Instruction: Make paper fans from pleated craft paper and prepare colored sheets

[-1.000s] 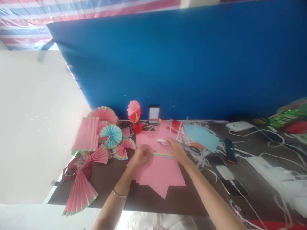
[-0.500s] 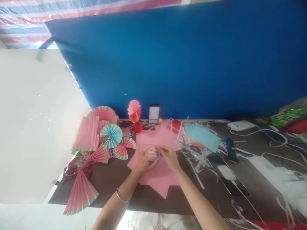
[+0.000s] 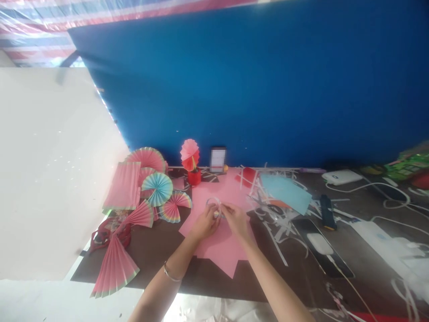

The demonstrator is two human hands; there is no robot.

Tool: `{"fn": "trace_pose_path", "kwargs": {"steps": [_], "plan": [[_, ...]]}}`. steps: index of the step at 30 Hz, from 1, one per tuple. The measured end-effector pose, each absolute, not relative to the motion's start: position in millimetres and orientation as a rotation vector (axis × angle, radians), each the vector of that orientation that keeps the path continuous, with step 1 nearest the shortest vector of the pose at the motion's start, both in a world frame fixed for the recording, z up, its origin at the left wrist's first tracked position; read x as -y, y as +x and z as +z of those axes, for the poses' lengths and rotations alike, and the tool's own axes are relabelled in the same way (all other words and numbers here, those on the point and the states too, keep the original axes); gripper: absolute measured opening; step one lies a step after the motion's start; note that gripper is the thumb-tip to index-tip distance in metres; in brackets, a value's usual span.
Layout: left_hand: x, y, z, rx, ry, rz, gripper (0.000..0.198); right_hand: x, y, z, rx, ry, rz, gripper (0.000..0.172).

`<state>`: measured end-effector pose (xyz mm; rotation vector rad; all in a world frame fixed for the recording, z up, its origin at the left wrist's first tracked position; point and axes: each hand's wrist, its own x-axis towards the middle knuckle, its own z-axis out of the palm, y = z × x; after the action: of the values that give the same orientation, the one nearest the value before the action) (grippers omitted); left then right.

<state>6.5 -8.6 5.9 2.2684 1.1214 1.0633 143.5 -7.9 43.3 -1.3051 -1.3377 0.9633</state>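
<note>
My left hand [image 3: 205, 222] is closed around a pale ring that looks like a roll of tape [image 3: 213, 199], held over pink paper [image 3: 219, 243]. The fingertips of my right hand [image 3: 236, 219] are pinched together at the roll's right edge, and whatever is between them is too small to make out. A small multicoloured patch shows below the ring, partly covered by my fingers. To the left of my hands lie a pleated pink fan with a rainbow edge [image 3: 174, 205] and a blue pleated rosette [image 3: 157, 189].
More pink pleated fans [image 3: 115, 268] lie at the left. A red holder [image 3: 194, 177] with a pink paper fan stands at the back. To the right are white strips [image 3: 276, 243], blue paper [image 3: 286, 192], a phone [image 3: 340, 266], a power bank [image 3: 342, 177] and cables.
The roll has been tipped more upright and moved slightly up. My left hand has changed from spread fingers to a closed grip around it. My right hand stays pinched at its edge.
</note>
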Motion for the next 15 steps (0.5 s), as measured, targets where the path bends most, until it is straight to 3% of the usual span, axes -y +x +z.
{"fn": "trace_pose_path", "kwargs": {"steps": [11, 15], "plan": [[8, 5, 8, -1.114, 2.418, 0.939, 0.027, 12, 150, 42, 1.564, -1.28, 0.785, 0.026], [10, 6, 9, -1.085, 2.446, 0.887, 0.022, 10, 162, 57, 1.906, -1.225, 0.592, 0.025]]}}
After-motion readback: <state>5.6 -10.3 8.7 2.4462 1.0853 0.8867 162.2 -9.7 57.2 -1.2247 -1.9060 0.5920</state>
